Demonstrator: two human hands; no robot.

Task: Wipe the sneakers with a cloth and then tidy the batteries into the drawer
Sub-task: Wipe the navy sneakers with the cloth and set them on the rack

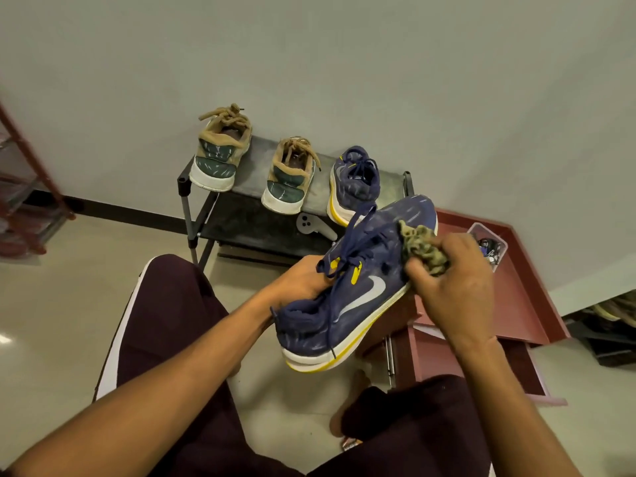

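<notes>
Blue sneaker (358, 290) is up in the air in front of the shoe rack (256, 156), left hand (303, 280) gripping it around the laces, right hand (454, 287) squeezing a bunched-up cloth (425, 249) against its side. Its twin (356, 184) sits at the rack's right edge.

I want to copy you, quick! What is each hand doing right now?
Left hand: holds the blue sneaker.
Right hand: grips the cloth against that sneaker.

A home's shoe corner: a low metal shoe rack (256, 163) carrying worn sneakers (220, 156) stands on a pale tiled floor (69, 287) against a plain wall (344, 63) with dark skirting (137, 211), beside a red cabinet (516, 290).
</notes>
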